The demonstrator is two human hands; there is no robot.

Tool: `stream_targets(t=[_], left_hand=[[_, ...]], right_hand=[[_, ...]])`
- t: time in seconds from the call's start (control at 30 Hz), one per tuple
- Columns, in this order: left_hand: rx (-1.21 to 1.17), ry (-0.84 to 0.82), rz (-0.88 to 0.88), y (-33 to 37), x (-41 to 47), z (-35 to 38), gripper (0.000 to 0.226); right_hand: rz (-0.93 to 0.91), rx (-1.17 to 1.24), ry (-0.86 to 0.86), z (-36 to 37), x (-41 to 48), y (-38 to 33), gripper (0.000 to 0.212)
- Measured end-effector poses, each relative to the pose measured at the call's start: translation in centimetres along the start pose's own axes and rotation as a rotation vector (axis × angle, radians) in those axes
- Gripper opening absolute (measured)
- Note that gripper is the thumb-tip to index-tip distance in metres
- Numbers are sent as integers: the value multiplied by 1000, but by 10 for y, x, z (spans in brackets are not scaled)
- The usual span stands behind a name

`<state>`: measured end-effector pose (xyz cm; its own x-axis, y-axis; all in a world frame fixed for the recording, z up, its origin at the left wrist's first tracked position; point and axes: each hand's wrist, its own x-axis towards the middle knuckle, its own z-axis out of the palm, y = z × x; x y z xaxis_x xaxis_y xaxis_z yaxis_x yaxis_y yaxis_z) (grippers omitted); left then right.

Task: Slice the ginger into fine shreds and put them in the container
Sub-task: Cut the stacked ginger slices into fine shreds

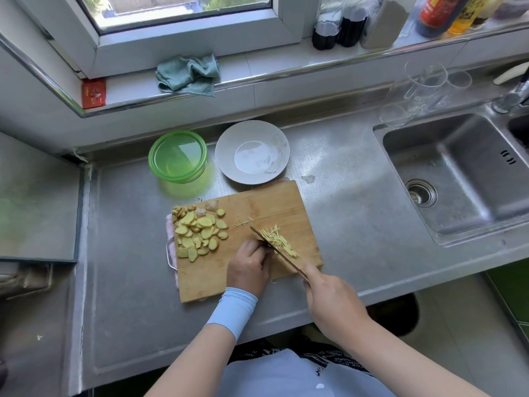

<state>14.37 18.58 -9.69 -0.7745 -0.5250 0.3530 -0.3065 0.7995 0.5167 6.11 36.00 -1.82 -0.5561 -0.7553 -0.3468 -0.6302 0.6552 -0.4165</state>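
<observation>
Knife (pixel 282 257) gripped by right hand (pixel 332 302), blade against ginger shreds (pixel 275 235) on cutting board (pixel 257 207); left hand (pixel 249 267) curled alongside, hold hidden.

Stainless steel desk (pixel 343 224) runs beneath a white-framed window (pixel 183 12); its surface is dull and scuffed. A steel sink (pixel 463 156) is set in at the right, with a round drain (pixel 421 192) in the basin and a faucet (pixel 512 98) at the far corner. The pale sill (pixel 286 67), edged in metal, carries a crumpled teal cloth (pixel 189 74), a red label (pixel 93 93) at the left corner and dark bottles (pixel 337 27) at the right. Clear glass cups (pixel 425 81) stand behind the sink. Daylight enters through the window. A green surface (pixel 512 296) at lower right is possibly floor tile.
</observation>
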Motion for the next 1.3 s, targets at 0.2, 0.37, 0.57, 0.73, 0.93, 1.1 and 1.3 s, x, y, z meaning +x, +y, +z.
stream_targets(t=[0.2, 0.37, 0.57, 0.73, 0.93, 1.1, 1.3], left_hand=[[6, 10, 8, 2, 0, -1, 15], [15, -2, -8, 1, 0, 0, 14], [-17, 6, -14, -2, 0, 1, 13], [-26, 20, -1, 0, 0, 0, 13], [3, 15, 5, 1, -1, -1, 9], [2, 19, -10, 2, 0, 0, 15], [-21, 3, -16, -3, -3, 2, 16]], right_hand=[[26, -6, -1, 4, 25, -14, 26], [3, 18, 13, 2, 41, -24, 24], [25, -2, -15, -1, 13, -10, 21], [32, 15, -22, -1, 13, -10, 19], [27, -21, -22, 3, 41, -24, 22], [9, -5, -16, -2, 33, -18, 23], [4, 2, -27, -4, 4, -6, 17]])
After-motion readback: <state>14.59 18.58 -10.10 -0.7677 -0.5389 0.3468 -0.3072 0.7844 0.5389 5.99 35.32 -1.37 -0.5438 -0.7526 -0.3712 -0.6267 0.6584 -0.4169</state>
